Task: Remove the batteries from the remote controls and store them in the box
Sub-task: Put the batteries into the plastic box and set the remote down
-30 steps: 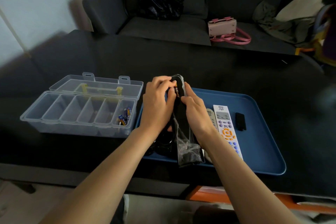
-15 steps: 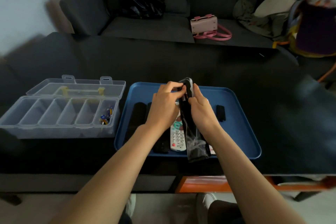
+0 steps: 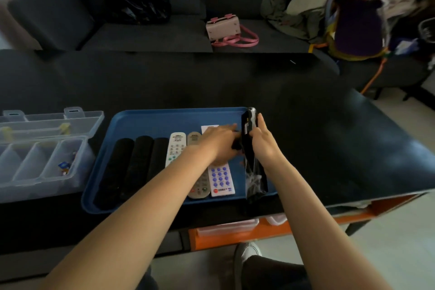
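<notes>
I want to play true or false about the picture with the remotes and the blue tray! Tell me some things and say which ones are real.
1. The right hand holds a black remote in a clear wrapper. True.
2. The blue tray sits on the sofa. False: it sits on the dark table.
3. The clear box has its lid open. True.
4. Every compartment of the box is bare. False: the compartment nearest the tray holds batteries.
5. A pink bag rests on the sofa. True.
6. The left hand rests inside the box. False: it is over the tray, next to the black remote.
</notes>
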